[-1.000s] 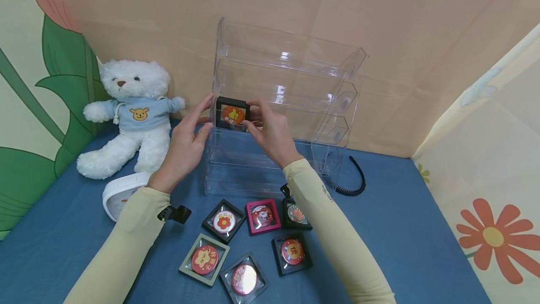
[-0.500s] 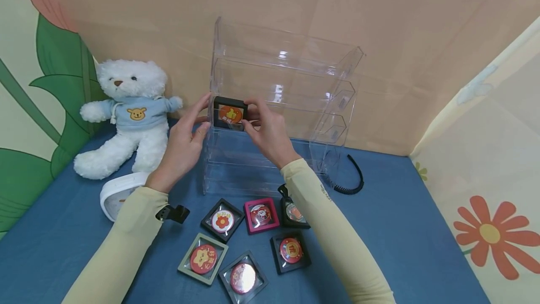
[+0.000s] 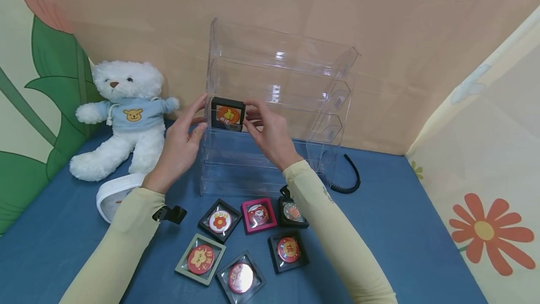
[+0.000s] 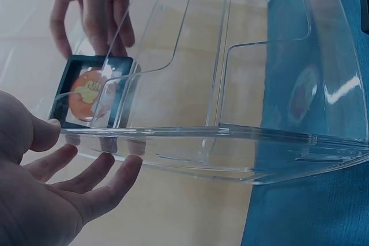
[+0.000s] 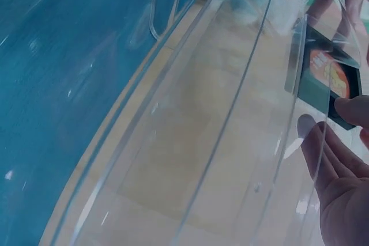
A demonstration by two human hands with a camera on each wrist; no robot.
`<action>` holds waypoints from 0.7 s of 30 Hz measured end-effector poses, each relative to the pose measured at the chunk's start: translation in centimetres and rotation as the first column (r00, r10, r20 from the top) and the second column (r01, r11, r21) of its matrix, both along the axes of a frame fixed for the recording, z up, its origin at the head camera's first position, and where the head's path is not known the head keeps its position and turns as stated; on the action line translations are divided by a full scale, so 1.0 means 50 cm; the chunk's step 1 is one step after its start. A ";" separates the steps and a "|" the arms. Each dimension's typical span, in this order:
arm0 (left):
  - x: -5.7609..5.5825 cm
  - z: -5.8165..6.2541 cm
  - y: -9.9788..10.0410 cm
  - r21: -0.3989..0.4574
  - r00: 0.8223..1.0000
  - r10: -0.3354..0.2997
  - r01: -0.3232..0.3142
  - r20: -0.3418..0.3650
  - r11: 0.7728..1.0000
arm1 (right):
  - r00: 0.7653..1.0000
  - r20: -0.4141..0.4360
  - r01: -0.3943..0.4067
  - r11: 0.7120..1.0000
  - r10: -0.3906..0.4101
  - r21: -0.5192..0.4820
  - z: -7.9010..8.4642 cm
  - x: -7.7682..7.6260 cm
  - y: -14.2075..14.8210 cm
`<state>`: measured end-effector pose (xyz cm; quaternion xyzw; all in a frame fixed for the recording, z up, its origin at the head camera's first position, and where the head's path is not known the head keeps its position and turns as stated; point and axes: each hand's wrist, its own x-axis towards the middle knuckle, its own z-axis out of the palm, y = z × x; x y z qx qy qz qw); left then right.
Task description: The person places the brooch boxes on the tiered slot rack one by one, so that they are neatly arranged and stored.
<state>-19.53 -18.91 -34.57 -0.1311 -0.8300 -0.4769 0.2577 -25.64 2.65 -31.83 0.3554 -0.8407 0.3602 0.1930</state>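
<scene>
A black square display frame [image 3: 228,115] with an orange thumbs-up badge stands on a middle tier of a clear acrylic rack [image 3: 281,67], at its left end. My right hand [image 3: 272,136] holds the frame's right edge, thumb in front and fingers behind. In the right wrist view, the thumb touches a corner of the frame [image 5: 328,79]. On the rack's left side panel rests my left hand [image 3: 179,143], with its fingers extended; the left wrist view shows these fingers [image 4: 106,185] outside the panel and the thumb at its front edge.
Several framed badges lie before the rack, among them a pink one [image 3: 259,216], a green one [image 3: 200,260] and a grey one [image 3: 241,277]. A white teddy bear [image 3: 132,116] and a white round object [image 3: 105,196] are at left. A black coiled cord [image 3: 352,179] lies right.
The head view has shifted slightly, so everything sits a little further left. My right thumb has drawn back a little from the frame's front. The left hand stays at the side panel.
</scene>
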 end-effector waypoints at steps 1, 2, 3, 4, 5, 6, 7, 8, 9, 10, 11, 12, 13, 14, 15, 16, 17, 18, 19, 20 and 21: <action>0.000 -0.001 0.000 0.000 1.000 0.000 0.000 0.000 1.000 | 1.000 -0.011 0.008 1.000 -0.008 0.003 0.000 0.002 0.005; 0.000 -0.001 0.000 -0.001 1.000 -0.001 0.001 0.000 1.000 | 1.000 -0.022 0.015 1.000 -0.015 0.007 0.001 0.004 0.011; 0.001 -0.001 0.000 0.000 1.000 -0.002 0.002 0.000 1.000 | 0.999 -0.034 0.025 1.000 -0.025 0.013 0.002 0.007 0.018; 0.000 -0.001 0.000 -0.002 1.000 -0.002 0.002 -0.001 1.000 | 0.998 -0.050 0.039 0.999 -0.038 0.023 0.002 0.011 0.026; 0.000 -0.001 -0.001 -0.004 1.000 0.000 0.000 -0.002 1.000 | 0.996 -0.068 0.052 0.998 -0.050 0.034 0.002 0.015 0.034; 0.000 -0.001 -0.001 -0.004 1.000 0.002 -0.002 -0.002 1.000 | 0.994 -0.089 0.061 0.997 -0.057 0.044 0.002 0.020 0.043; 0.000 -0.001 0.000 -0.004 1.000 0.002 -0.002 -0.001 1.000 | 0.992 -0.107 0.073 0.996 -0.066 0.057 0.001 0.025 0.054; -0.001 -0.001 0.000 -0.005 1.000 0.003 -0.003 -0.001 1.000 | 0.990 -0.124 0.078 0.995 -0.069 0.068 0.001 0.031 0.065; -0.002 -0.002 0.000 -0.004 1.000 0.005 -0.005 -0.001 1.000 | 0.988 -0.138 0.083 0.993 -0.072 0.079 0.001 0.037 0.076; -0.003 -0.003 0.000 -0.004 1.000 0.007 -0.007 0.002 1.000 | 0.986 -0.151 0.088 0.992 -0.074 0.091 -0.001 0.044 0.087; -0.003 -0.003 0.001 -0.003 1.000 0.007 -0.007 0.003 1.000 | 0.985 -0.157 0.092 0.991 -0.076 0.101 -0.001 0.051 0.098; -0.003 -0.003 0.001 -0.004 1.000 0.008 -0.008 0.006 1.000 | 0.984 -0.159 0.095 0.989 -0.077 0.110 -0.003 0.058 0.109; -0.002 -0.003 0.001 -0.006 1.000 0.008 -0.008 0.009 1.000 | 0.984 -0.162 0.100 0.988 -0.080 0.121 -0.005 0.066 0.120; -0.002 -0.003 0.002 -0.008 1.000 0.009 -0.009 0.012 1.000 | 0.984 -0.159 0.100 0.987 -0.079 0.129 -0.007 0.073 0.130; -0.002 -0.002 0.002 -0.006 1.000 0.007 -0.007 0.016 1.000 | 0.985 -0.154 0.098 0.985 -0.077 0.138 -0.011 0.080 0.140; -0.001 -0.001 0.002 -0.005 1.000 0.007 -0.007 0.019 1.000 | 0.986 -0.150 0.097 0.984 -0.074 0.151 -0.015 0.087 0.149; -0.001 0.000 0.002 -0.005 1.000 0.008 -0.008 0.020 1.000 | 0.987 -0.144 0.090 0.983 -0.066 0.161 -0.020 0.092 0.157; -0.001 0.002 0.002 -0.004 1.000 0.008 -0.008 0.022 1.000 | 0.988 -0.140 0.083 0.982 -0.059 0.171 -0.025 0.097 0.165; -0.001 0.003 0.002 -0.003 1.000 0.008 -0.008 0.023 1.000 | 0.989 -0.137 0.076 0.980 -0.051 0.182 -0.030 0.102 0.171; -0.001 0.004 0.002 -0.001 1.000 0.008 -0.007 0.022 1.000 | 0.990 -0.132 0.070 0.979 -0.045 0.193 -0.035 0.106 0.177; -0.001 0.005 0.002 0.001 1.000 0.007 -0.007 0.022 1.000 | 0.991 -0.127 0.066 0.977 -0.041 0.203 -0.040 0.110 0.182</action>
